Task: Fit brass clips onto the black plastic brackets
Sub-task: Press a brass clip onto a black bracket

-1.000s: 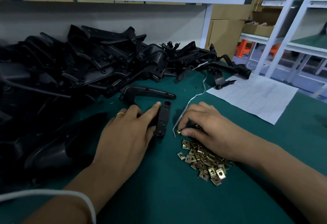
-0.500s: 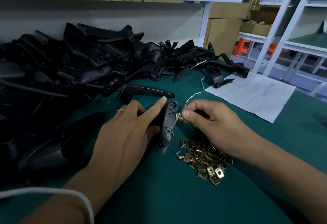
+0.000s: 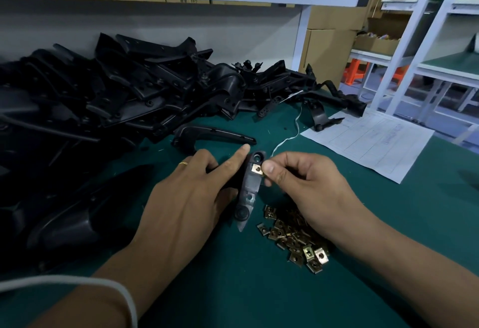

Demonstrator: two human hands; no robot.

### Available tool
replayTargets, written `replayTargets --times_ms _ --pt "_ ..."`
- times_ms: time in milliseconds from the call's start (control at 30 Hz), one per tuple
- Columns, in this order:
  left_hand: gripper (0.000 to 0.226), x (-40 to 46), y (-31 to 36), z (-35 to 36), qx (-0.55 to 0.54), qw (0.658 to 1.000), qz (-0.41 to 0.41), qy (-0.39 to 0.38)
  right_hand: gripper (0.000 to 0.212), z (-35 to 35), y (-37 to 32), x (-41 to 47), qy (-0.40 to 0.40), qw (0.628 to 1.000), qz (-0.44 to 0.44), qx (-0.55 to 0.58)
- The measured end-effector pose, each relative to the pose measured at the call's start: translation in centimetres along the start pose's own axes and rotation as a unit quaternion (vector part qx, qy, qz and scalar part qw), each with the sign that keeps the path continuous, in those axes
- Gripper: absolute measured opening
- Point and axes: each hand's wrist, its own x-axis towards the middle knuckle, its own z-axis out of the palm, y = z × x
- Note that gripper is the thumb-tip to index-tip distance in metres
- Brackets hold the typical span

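hands [image 3: 186, 198] [image 3: 305, 185] hold bracket [image 3: 250, 185] lengthwise, pointing away.

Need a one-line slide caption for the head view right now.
Left hand holds a black bracket while right hand presses a brass clip onto it.

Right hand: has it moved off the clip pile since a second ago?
Yes. The right hand rose from the clip pile toward the bracket, pressing a brass clip on.

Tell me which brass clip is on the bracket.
The single brass clip pinched by the right hand near the bracket's top hole; the rest lie heaped on the mat.
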Motion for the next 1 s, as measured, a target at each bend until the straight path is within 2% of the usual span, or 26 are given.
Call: replayTargets --times_ms 133,267,367,433,533,633,700,800,933,1000 --pt "0.068 -0.1 0.0 -0.3 -0.021 1.0 0.009 -0.011 0.033 0.0 -0.4 -0.3 0.029 0.999 -0.031 0.005" --pt "0.066 -0.1 0.4 -0.4 -0.007 0.999 0.026 -0.045 0.035 -0.2 -0.4 -0.4 0.014 0.996 -0.058 -0.072" --pt "0.067 -0.1 0.5 -0.5 -0.015 0.999 0.017 -0.041 0.038 -0.9 -0.4 -0.1 -0.002 0.997 -0.059 -0.055" --pt "0.066 -0.1 0.4 -0.7 -0.025 0.999 0.004 -0.031 0.043 -1.9 -0.1 0.3 0.014 0.998 -0.055 -0.042" --pt "0.066 0.0 0.2 -0.6 -0.027 0.999 -0.023 -0.018 0.029 -3.9 1.0 1.3 0.043 0.987 -0.042 -0.148" --pt "0.067 0.1 0.1 -0.3 -0.005 0.999 -0.031 -0.018 0.01 -5.1 1.5 2.0 0.019 0.963 -0.052 -0.265" --pt "0.066 0.1 0.1 -0.2 0.007 0.999 -0.034 -0.022 0.009 -5.2 1.7 2.1 -0.006 0.948 -0.058 -0.312" --pt "0.065 0.1 0.0 -0.1 0.008 0.999 -0.041 -0.026 0.006 -5.1 2.1 2.2 0.002 0.941 -0.058 -0.335" --pt "0.066 0.1 -0.1 0.0 0.02 0.998 -0.042 -0.031 0.022 -4.7 2.7 2.4 -0.042 0.932 -0.046 -0.358" --pt "0.066 0.1 0.0 0.0 0.026 0.998 -0.044 -0.037 0.022 -4.6 2.7 2.5 -0.055 0.929 -0.049 -0.363"
